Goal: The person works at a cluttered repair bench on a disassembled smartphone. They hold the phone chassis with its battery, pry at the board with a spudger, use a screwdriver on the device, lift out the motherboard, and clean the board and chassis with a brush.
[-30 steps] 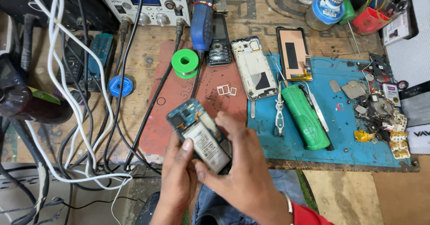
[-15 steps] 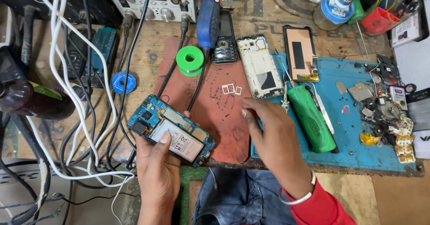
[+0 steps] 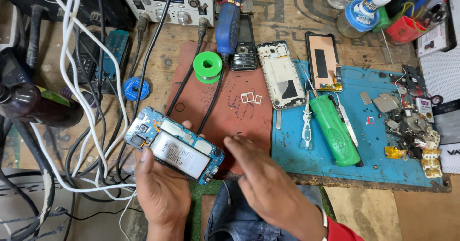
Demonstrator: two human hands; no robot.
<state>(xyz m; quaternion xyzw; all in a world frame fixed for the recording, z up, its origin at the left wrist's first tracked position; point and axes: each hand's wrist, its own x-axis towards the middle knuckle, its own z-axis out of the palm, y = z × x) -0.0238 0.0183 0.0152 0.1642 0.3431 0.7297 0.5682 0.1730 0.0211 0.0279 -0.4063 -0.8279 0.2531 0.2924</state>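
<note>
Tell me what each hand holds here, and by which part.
Left hand holds the opened phone from beneath, thumb on its near long edge. Right hand holds nothing.

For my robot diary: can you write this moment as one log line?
left hand: holds opened phone | right hand: open, empty, beside phone | nearby: red mat, green screwdriver

Single head-worn camera, looking steeply down from above the person's lap, facing forward over the table [image 3: 297,11], close range, both hands low in frame
</note>
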